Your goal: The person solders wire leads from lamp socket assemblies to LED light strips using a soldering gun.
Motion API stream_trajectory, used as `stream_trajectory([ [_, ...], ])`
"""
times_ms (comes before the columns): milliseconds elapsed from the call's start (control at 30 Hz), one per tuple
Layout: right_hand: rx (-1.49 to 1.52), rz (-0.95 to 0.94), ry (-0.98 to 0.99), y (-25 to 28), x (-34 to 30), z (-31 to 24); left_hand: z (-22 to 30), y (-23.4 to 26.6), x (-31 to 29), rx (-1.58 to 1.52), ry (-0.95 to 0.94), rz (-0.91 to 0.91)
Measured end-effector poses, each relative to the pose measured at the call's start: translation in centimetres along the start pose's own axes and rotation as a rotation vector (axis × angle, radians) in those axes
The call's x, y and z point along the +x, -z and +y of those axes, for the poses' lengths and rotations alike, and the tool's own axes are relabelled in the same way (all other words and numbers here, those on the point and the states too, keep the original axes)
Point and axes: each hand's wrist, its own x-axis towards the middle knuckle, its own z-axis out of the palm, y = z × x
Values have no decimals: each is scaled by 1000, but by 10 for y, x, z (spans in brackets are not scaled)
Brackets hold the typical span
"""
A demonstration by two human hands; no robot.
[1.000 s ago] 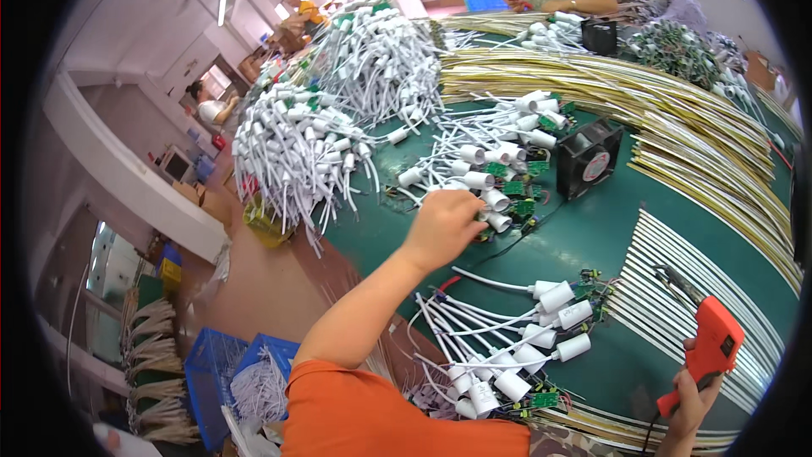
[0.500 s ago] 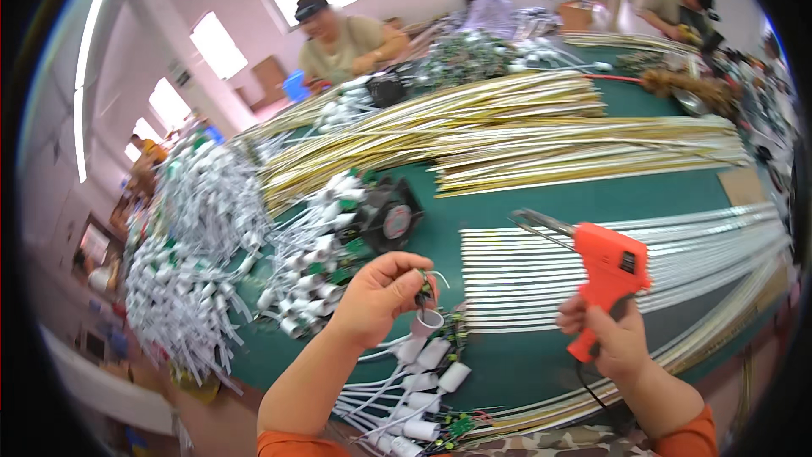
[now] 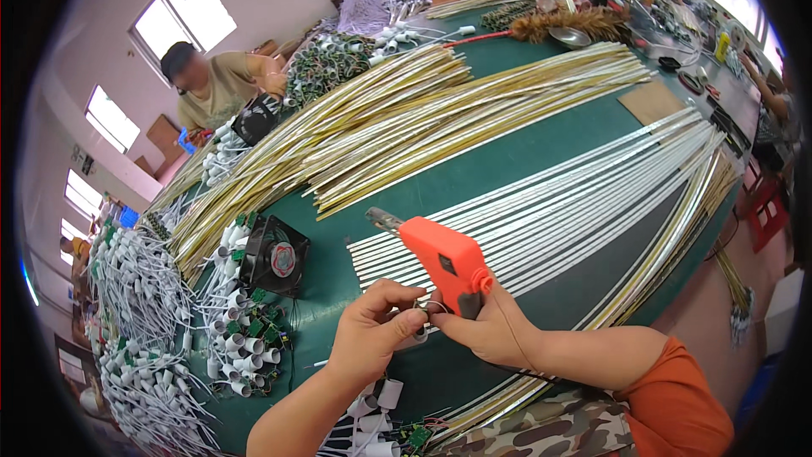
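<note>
My right hand (image 3: 495,326) is wrapped round an orange soldering gun (image 3: 444,258). Its metal tip points up and left, over the ends of a row of narrow white strips (image 3: 516,211). My left hand (image 3: 372,330) pinches a small wired part with a white cap (image 3: 414,337), mostly hidden by the fingers. Right fingertips meet the left ones at a thin wire (image 3: 437,306) of that part. Below my left hand lie several white caps with cables (image 3: 370,425) and a small green circuit board (image 3: 416,437).
A black fan (image 3: 275,256) stands left of my hands, beside heaps of white caps with cables (image 3: 139,288). Long bundles of yellow and white strips (image 3: 406,131) cross the green table (image 3: 372,228). A co-worker (image 3: 211,89) sits across it. A cardboard piece (image 3: 650,101) lies far right.
My right hand has brought the soldering gun left, and its fingers now meet my left hand's at the small part. The view has turned right.
</note>
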Motion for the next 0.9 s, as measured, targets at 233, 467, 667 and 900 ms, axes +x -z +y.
stream_trajectory([
  [233, -7, 3, 31, 3, -3, 10, 0, -6, -1, -9, -18, -20],
  [467, -146, 50, 108, 7, -5, 9, -8, -7, -2, 66, -133, -74],
  [667, -215, 39, 158, 7, -8, 6, -10, -4, 2, -20, -100, -127],
  [900, -165, -25, 121, 19, -2, 2, -5, 2, 1, 89, -48, -150],
])
